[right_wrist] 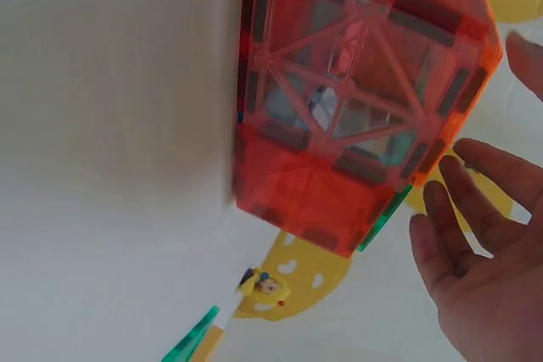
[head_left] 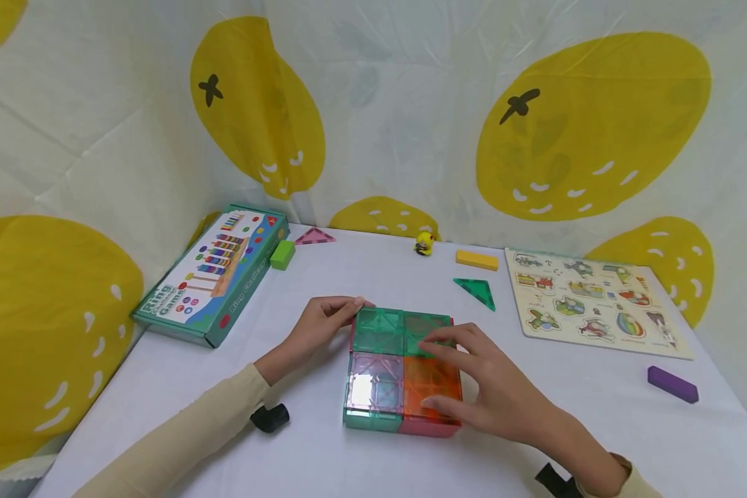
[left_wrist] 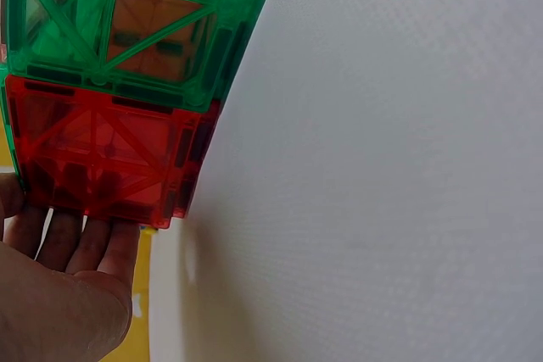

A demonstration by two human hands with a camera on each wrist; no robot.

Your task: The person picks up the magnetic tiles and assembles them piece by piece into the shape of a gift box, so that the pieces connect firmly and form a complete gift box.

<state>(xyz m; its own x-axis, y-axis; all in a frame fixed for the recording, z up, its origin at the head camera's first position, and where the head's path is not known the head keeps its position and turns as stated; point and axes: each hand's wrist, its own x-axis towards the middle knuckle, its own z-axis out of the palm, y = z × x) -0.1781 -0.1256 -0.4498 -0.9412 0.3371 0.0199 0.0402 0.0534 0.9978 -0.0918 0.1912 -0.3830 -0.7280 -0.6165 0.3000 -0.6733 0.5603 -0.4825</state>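
Note:
A low box of see-through magnetic tiles (head_left: pixel 376 332) lies on the white table in front of me. Its top has two green squares at the far side, a pale purple one and an orange one nearer. My left hand (head_left: pixel 326 321) holds the box at its far left corner, fingers behind a red side tile (left_wrist: pixel 97 154) below a green one (left_wrist: pixel 161 27). Over the right half hovers my right hand (head_left: pixel 488 380), fingers spread and loosely bent. In the right wrist view that hand (right_wrist: pixel 496 243) is beside the box's red side (right_wrist: pixel 339 82), holding nothing.
At the left lies a ring game box (head_left: pixel 205 277) with a green block (head_left: pixel 283 255) beside it. Pink (head_left: pixel 315 236) and green triangle tiles (head_left: pixel 478 292), a yellow figure (head_left: pixel 424 243) and a yellow block (head_left: pixel 476 260) lie behind. A wooden puzzle (head_left: pixel 588 304) and purple block (head_left: pixel 672 384) are right.

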